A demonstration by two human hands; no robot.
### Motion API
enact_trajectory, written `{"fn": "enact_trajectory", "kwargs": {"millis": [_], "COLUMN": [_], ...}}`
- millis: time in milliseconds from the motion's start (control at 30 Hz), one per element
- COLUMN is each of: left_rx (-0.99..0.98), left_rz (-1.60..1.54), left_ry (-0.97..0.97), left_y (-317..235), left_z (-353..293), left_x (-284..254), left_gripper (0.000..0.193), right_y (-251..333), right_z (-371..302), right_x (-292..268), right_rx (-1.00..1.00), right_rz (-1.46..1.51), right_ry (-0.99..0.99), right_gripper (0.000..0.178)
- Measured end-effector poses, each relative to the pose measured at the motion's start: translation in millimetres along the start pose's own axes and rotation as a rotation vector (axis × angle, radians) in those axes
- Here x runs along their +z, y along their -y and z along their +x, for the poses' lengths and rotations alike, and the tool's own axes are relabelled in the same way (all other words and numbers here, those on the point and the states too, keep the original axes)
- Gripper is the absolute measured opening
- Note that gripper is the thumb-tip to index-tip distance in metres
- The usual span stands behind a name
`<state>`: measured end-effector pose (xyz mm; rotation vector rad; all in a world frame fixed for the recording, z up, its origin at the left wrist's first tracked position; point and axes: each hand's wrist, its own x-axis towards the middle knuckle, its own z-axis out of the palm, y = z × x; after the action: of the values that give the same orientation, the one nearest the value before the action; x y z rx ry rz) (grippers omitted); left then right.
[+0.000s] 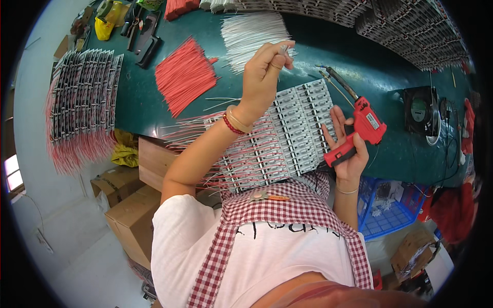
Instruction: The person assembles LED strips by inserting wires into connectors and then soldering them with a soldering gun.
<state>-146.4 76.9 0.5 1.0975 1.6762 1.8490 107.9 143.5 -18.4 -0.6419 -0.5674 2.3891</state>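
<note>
My left hand [263, 72] is raised over the table, thumb and fingers pinched on a small bunch of white wires whose pale ends show at the fingertips. Just behind it lies a pile of white wires [246, 38]. In my right hand [349, 154] rests a red soldering gun [367, 123], the thumb against its handle and the other fingers partly stretched out. Its metal tip points away to the upper left. Between my hands lies a block of small grey modules [292, 128] in rows, with red and white wires running off its left side under my left forearm.
A red wire pile [186, 77] lies left of my left hand. Wired modules [84, 97] are stacked at the far left, and more modules [411, 31] at the back right. A dark round-faced device [420, 110] stands right. Below are a blue crate [390, 215] and cardboard boxes [134, 220].
</note>
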Motion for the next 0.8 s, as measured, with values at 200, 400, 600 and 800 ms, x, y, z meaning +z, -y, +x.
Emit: {"fn": "enact_trajectory", "kwargs": {"millis": [200, 400, 600, 800], "left_rx": [0.101, -0.142, -0.473, -0.405], "left_rz": [0.000, -0.210, -0.116, 0.159], "left_ry": [-0.024, -0.106, 0.236, 0.468], "left_y": [-17.2, -18.3, -58.8, -77.8], "left_z": [-4.7, -9.7, -16.1, -38.1], "left_x": [6.8, 6.0, 11.2, 33.3], "left_gripper": [0.020, 0.018, 0.015, 0.016], "right_y": [-1.7, -1.5, 26.3, 20.7], "right_z": [0.6, -5.1, -12.8, -1.2], "right_x": [0.0, 3.0, 42.7, 85.9], "right_rx": [0.000, 0.008, -0.151, -0.231], "right_rz": [0.001, 0.040, -0.371, -0.844], "right_ry": [-0.006, -0.016, -0.068, -0.142], "right_gripper": [0.034, 0.034, 0.039, 0.042]}}
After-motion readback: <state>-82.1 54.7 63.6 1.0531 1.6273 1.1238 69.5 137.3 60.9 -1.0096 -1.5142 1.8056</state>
